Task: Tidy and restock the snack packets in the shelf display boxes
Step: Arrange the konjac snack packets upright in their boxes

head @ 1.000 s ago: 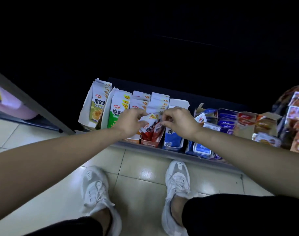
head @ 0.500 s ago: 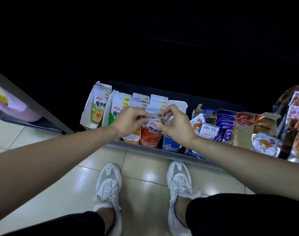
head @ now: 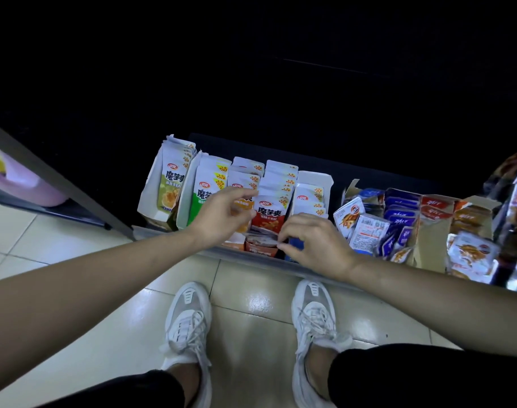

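Several white display boxes of snack packets stand in a row on the bottom shelf (head: 316, 270). A red packet (head: 269, 214) stands upright in the red display box (head: 260, 251). My left hand (head: 221, 214) hovers over the orange packets (head: 245, 203) beside it, fingers loosely spread and gripping nothing I can see. My right hand (head: 313, 244) is low at the front of the red box. Its thumb and forefinger pinch the right edge of a packet lying flat (head: 261, 238) there. The blue box (head: 311, 195) is partly hidden behind my right hand.
Yellow-green (head: 165, 187) and green (head: 205, 195) packet boxes stand at the left. Loose blue and red packets (head: 398, 222) and torn cartons (head: 434, 231) crowd the right. A shelf upright (head: 59, 184) slants at the left. My white shoes (head: 189, 325) stand on pale tiles below the shelf.
My left hand has let go of the red packet, which now stands upright in its box. My right hand has dropped from the packet's top to the box front.
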`<state>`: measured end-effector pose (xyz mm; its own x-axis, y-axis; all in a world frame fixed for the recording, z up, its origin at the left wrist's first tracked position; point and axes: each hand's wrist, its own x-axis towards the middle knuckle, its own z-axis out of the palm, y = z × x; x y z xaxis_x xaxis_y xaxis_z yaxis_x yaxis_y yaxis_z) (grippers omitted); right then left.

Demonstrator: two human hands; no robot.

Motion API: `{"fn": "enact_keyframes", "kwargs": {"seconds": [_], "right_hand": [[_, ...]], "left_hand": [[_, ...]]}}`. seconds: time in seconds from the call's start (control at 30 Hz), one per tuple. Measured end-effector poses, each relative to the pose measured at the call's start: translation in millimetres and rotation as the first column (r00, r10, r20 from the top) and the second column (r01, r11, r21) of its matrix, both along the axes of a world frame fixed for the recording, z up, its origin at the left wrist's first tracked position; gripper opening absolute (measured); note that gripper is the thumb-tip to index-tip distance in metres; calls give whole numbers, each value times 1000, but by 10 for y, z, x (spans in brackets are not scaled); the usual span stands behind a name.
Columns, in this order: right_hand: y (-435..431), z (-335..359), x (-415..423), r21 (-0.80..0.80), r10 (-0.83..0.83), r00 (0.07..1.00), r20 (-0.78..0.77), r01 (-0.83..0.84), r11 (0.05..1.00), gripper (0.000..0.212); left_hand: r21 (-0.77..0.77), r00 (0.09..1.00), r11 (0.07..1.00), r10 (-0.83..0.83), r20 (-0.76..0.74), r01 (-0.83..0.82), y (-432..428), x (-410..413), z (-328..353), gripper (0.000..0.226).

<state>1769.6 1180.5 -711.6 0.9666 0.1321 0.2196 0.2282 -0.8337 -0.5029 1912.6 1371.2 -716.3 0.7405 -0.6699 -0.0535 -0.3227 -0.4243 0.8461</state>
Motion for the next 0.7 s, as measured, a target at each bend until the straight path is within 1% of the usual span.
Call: {"fn": "enact_keyframes", "kwargs": {"seconds": [0.07,0.1,0.13,0.17,0.2,0.23,0.27,0.3,0.37,0.4,0.47,0.5,0.57,0.6,0.67,0.7], "right_hand": [[11,16,8,-16,-42,999,27,43,999,17],[13,13,10,-13,-70,997,29,71,997,21],[7,3,10,-8,-95,995,27,95,995,25],[-3,-11,5,-12,-104,994,32,105,994,27],[-16,-32,-1,-28,-98,994,46,100,995,28],[-28,-54,-9,-49,-88,994,66,91,995,28],[-41,-67,-13,-66,-84,993,87,89,994,28],[-53,-74,-17,-76,-89,991,104,97,992,29],[-57,-68,-12,-62,-102,988,119,110,992,27],[-55,-75,-6,-48,-98,988,116,105,993,26],[-42,-93,4,-42,-92,992,91,96,994,24],[-34,-92,7,-46,-92,993,74,95,994,23],[-20,-89,5,-58,-84,994,63,87,995,21],[-10,-84,0,-64,-75,995,68,79,995,21],[-1,-77,-7,-72,-50,995,82,56,996,20],[-1,-76,-6,-69,-43,995,88,49,996,21]], "left_hand": [[40,1000,999,-23,18,23,-90,64,4,29],[59,997,996,-63,49,60,-123,101,3,21],[83,987,987,-141,72,135,-140,131,7,13],[111,970,968,-234,71,226,-142,155,19,11],[132,950,944,-310,42,303,-131,188,15,14],[140,937,927,-349,-16,347,-105,219,28,17],[137,935,925,-350,-63,356,-78,246,35,19],[113,942,936,-327,-70,333,-53,269,46,20],[42,972,972,-232,37,231,-44,293,60,21],[9,980,982,-187,72,187,-60,294,60,26],[-20,980,981,-192,56,193,-111,283,76,40],[-7,973,974,-225,53,225,-139,279,87,38],[37,947,949,-315,65,313,-163,271,133,17],[71,934,935,-351,68,347,-163,272,145,12],[110,929,927,-365,55,358,-147,265,144,12],[99,935,933,-351,52,345,-127,260,132,11]]}}
